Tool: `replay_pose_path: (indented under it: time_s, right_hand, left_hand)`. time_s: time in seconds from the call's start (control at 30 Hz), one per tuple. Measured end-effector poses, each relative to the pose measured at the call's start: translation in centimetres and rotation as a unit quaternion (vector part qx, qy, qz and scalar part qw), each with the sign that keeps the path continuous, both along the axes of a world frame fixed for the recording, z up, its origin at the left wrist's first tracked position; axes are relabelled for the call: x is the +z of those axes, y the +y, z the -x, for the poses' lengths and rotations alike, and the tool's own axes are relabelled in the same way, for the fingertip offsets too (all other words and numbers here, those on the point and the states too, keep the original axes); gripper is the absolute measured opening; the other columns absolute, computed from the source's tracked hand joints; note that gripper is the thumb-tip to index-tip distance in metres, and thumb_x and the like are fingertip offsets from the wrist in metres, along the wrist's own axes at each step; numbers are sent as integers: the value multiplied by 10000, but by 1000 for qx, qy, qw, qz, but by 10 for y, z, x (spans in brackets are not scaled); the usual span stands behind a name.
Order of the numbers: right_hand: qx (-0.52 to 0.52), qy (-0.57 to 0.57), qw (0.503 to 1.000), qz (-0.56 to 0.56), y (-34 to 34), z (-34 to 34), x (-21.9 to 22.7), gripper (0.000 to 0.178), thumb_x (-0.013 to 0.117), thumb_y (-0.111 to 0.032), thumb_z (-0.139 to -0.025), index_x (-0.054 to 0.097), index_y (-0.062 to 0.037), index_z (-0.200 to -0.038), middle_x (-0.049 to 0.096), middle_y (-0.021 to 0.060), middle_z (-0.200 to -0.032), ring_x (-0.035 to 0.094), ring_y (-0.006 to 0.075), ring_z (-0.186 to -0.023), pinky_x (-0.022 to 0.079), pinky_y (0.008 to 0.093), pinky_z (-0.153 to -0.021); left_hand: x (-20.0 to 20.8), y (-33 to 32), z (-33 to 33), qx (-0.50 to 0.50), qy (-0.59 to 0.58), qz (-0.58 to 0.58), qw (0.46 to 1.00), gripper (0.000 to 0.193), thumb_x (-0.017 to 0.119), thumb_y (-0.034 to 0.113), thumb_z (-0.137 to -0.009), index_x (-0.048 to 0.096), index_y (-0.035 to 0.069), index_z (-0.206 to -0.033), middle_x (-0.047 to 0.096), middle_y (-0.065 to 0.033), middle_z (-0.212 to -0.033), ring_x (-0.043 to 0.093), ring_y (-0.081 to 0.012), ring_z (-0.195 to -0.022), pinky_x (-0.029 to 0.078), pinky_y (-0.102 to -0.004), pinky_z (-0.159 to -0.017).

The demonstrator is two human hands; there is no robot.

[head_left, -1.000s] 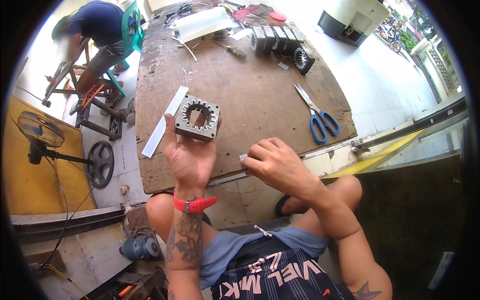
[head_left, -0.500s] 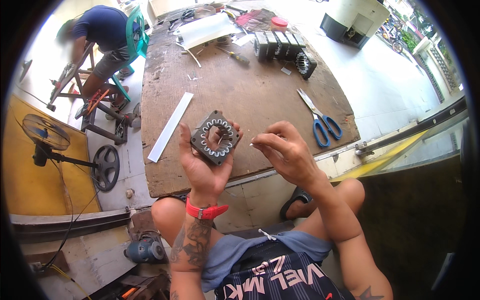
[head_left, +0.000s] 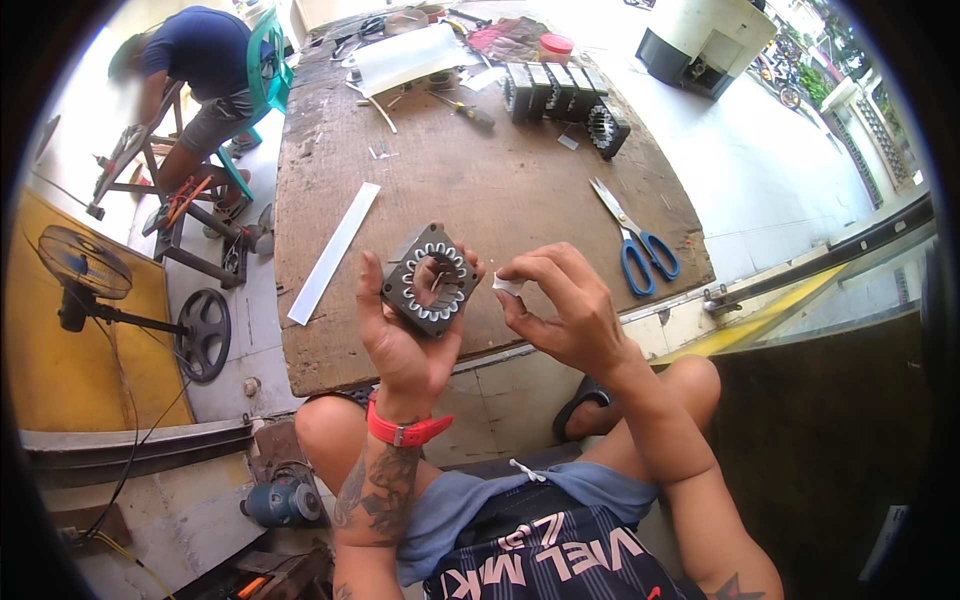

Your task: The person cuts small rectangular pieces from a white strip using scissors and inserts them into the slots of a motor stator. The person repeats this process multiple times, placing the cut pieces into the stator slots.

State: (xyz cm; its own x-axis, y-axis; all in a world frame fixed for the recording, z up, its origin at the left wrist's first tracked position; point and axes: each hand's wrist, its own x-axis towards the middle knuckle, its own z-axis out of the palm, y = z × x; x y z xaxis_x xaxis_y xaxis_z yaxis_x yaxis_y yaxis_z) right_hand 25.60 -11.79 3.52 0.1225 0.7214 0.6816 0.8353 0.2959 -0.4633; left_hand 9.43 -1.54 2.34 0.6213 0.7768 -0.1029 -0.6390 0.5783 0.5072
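Note:
My left hand (head_left: 410,345) cradles a dark square motor stator core (head_left: 405,290) above the table's near edge. White liners line the slots around its round opening, and some of my fingers show through the hole. Just to the right, my right hand (head_left: 575,310) pinches a small white slip of insulation paper (head_left: 508,284) between thumb and forefinger. The slip is apart from the core. A long white strip (head_left: 335,255) lies on the table left of my left hand. Blue-handled scissors (head_left: 640,250) rest to the right, blades pointing away from me.
Several more stator cores (head_left: 555,92) stand at the wooden table's (head_left: 470,180) far right. A white sheet (head_left: 410,60), a screwdriver (head_left: 474,114) and a red-lidded jar (head_left: 556,47) lie farther back. At left are a fan (head_left: 90,265) and a person (head_left: 205,60) bending over a frame.
In my right hand, the white slip has turned and now shows more of its face. My fingers have opened out slightly around it. The left hand still holds the core nearly in place.

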Motion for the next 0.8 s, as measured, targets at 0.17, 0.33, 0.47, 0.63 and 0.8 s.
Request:
replay_pose_path:
  time_s: [0.17, 0.33, 0.47, 0.63, 0.8]
  right_hand:
    - [-1, 4, 1000, -5, 5, 0, -3, 286, 829, -58, -831, 698, -73, -1084, 703, 80, -996, 685, 282, -923, 575, 399, -793]
    - [9, 40, 999, 8, 11, 12, -10, 264, 823, -70, -854, 705, -74, -1090, 710, 90, -1010, 699, 288, -956, 589, 404, -806]
    - [20, 63, 997, 26, 10, 19, -12, 271, 797, -57, -882, 718, -78, -1141, 709, 97, -1053, 704, 299, -979, 597, 408, -819]
    - [41, 1, 998, 43, 6, 17, -5, 333, 765, -18, -897, 727, -94, -1219, 701, 113, -1112, 705, 297, -990, 604, 413, -811]
    - [15, 9, 1000, 15, 8, 21, -3, 371, 812, 11, -862, 748, -75, -1218, 710, 133, -1058, 721, 297, -899, 602, 395, -767]
  left_hand:
    - [1, -3, -1, 3, 3, -29, 1000, 882, 545, 686, -1014, 508, -76, -1457, 658, -223, -1257, 647, -339, -1204, 503, -462, -1121]
    - [-4, -9, -5, 32, 23, -60, 997, 847, 526, 661, -1034, 519, -75, -1452, 673, -214, -1272, 647, -318, -1217, 495, -412, -1093]
    - [-9, -10, -5, 54, 26, -86, 995, 822, 521, 645, -1043, 525, -70, -1448, 682, -199, -1247, 641, -315, -1215, 490, -411, -1095]
    - [-11, -7, -4, 60, 27, -91, 994, 811, 514, 636, -1049, 517, -66, -1454, 686, -195, -1227, 642, -312, -1183, 482, -420, -1101]
    - [-7, -9, -5, 69, 27, -82, 994, 807, 513, 625, -1053, 511, -74, -1455, 685, -196, -1223, 639, -312, -1181, 479, -422, -1093]
